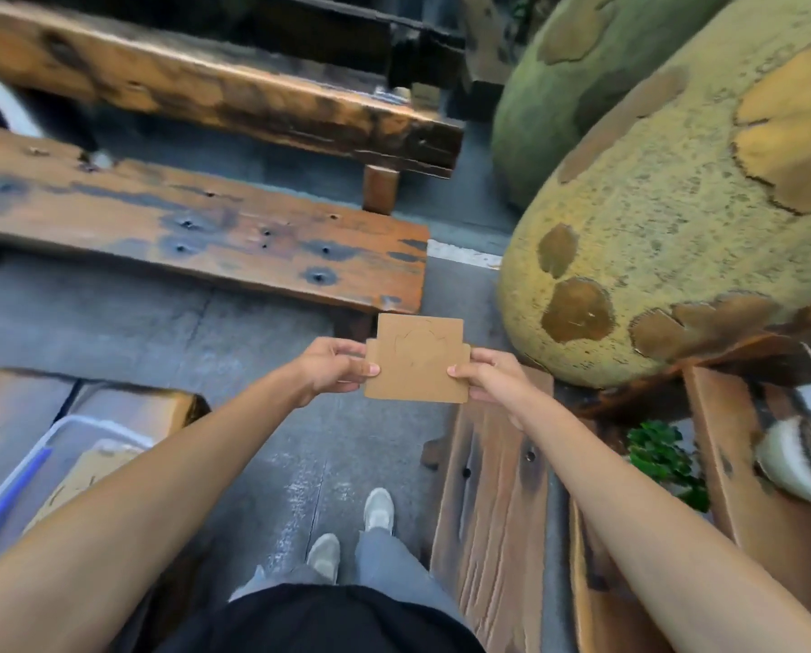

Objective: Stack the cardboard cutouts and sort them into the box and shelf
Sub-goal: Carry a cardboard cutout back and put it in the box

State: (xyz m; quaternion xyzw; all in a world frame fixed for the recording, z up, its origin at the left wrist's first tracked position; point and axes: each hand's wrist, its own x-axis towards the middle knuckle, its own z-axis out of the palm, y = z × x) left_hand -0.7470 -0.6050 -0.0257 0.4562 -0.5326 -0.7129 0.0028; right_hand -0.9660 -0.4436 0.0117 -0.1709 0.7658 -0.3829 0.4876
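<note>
A flat brown cardboard cutout with small side tabs and faint pencil lines is held level in front of me, above the grey floor. My left hand pinches its left edge, thumb on top. My right hand pinches its right edge the same way. At the lower left, a clear plastic box with a blue rim holds more brown cardboard; my left forearm covers part of it. Whether I hold one sheet or a stack, I cannot tell.
A worn wooden bench lies across the floor ahead, with a second one behind it. Large yellow-green rounded sculptures rise at the right. Wooden shelving and a potted plant stand at the lower right. My shoes are on the grey floor.
</note>
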